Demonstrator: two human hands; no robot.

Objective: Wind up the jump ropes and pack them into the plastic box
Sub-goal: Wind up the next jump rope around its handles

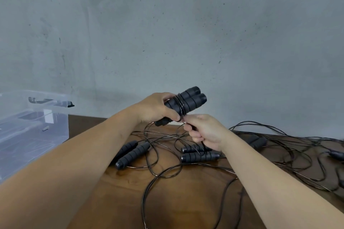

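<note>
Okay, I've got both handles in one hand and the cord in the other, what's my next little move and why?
Probably carry the cord in your right hand around the paired handles once more. Your left hand grips them with only a few turns on, and much cord lies loose on the table.

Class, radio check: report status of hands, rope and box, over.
Left hand grips paired handles; right hand pinches the cord, a few turns wound. Plastic box open at left. Loose ropes tangled on table, over.

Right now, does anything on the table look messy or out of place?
Yes. The thin black cords of the unwound jump ropes lie tangled across the brown wooden table, looping over each other around the black foam handles. Nothing looks damaged.
</note>
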